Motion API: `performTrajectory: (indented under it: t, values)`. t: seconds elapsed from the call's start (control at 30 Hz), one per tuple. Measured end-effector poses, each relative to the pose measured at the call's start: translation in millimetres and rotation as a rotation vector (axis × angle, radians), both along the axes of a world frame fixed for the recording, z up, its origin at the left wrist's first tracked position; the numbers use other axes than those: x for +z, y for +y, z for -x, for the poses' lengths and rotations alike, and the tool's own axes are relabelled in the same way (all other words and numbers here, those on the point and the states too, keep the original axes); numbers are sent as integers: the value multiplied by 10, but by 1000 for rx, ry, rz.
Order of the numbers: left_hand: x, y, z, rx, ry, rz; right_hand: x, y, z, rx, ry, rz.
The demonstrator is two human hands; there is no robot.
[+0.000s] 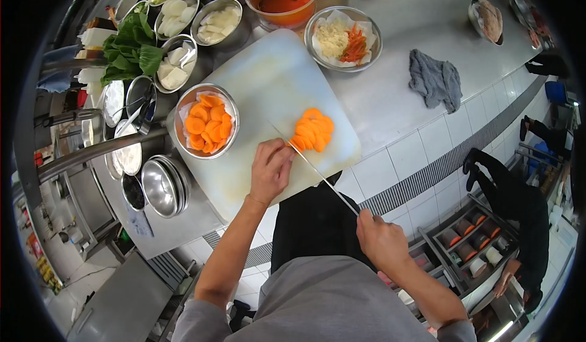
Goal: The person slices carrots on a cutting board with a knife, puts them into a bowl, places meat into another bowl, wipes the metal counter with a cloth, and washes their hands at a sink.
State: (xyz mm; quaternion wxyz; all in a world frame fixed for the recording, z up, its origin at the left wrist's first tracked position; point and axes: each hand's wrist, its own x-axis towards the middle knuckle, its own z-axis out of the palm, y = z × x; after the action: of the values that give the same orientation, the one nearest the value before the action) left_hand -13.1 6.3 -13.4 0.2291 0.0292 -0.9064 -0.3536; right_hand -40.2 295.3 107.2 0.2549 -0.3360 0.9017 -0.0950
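My right hand (381, 239) is wrapped round the handle of a long knife (323, 178), whose blade reaches over the white cutting board (244, 73). Beside the blade, my left hand (270, 170) rests on the board with its fingers bent together; whatever they hold, if anything, is hidden. Orange carrot slices (314, 128) lie in an overlapping pile just beyond the blade. A metal bowl (232, 145) with more carrot slices (210, 122) stands on the board's left part.
A bowl of shredded food (332, 40), a tub of red liquid (282, 3) and a grey cloth (434, 80) lie beyond the board. Leafy greens (131, 46), food bowls and stacked empty bowls (163, 186) stand left. Another person (519, 201) is at the far right.
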Motion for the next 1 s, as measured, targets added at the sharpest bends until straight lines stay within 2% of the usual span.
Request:
performTrajectory:
  t: [0.27, 0.47, 0.73, 1.0]
  values:
    - [-28, 9, -18, 8, 11, -47, -660, -309, 130, 13, 35, 81]
    - [45, 41, -60, 38, -19, -67, -467, -274, 140, -38, 12, 142]
    - [6, 26, -32, 26, -23, -41, -77, -18, -12, -13, 35, 15]
    - [24, 32, -29, 32, -64, -55, 35, 96, -65, -7, 35, -27]
